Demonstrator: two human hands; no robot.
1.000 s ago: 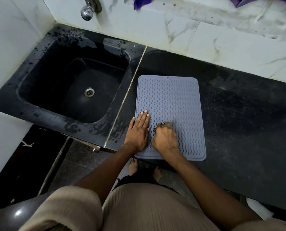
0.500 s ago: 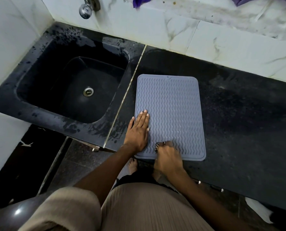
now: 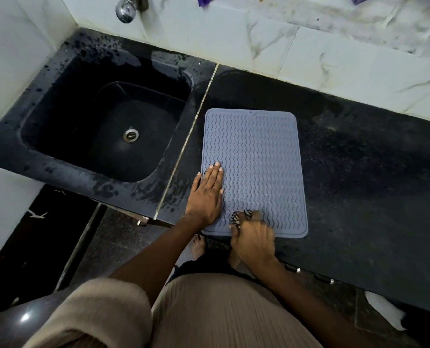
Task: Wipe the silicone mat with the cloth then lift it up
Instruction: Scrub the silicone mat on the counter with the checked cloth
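A grey silicone mat (image 3: 256,156) with wavy ridges lies flat on the black counter, just right of the sink. My left hand (image 3: 206,194) rests flat on the mat's near left part, fingers straight and pointing away from me. My right hand (image 3: 253,237) sits at the mat's near edge and grips a small dark patterned cloth (image 3: 240,218); only a bit of the cloth shows past the fingers, pressed on the mat.
The black sink (image 3: 103,126) with a metal drain lies to the left, its rim wet. A tap (image 3: 125,8) sticks out of the marble wall above it. The black counter (image 3: 359,177) stretches to the right. The counter's front edge runs under my right wrist.
My right hand with the cloth has slid along the mat toward me, from mid-mat to its near edge. My left hand has stayed in place.
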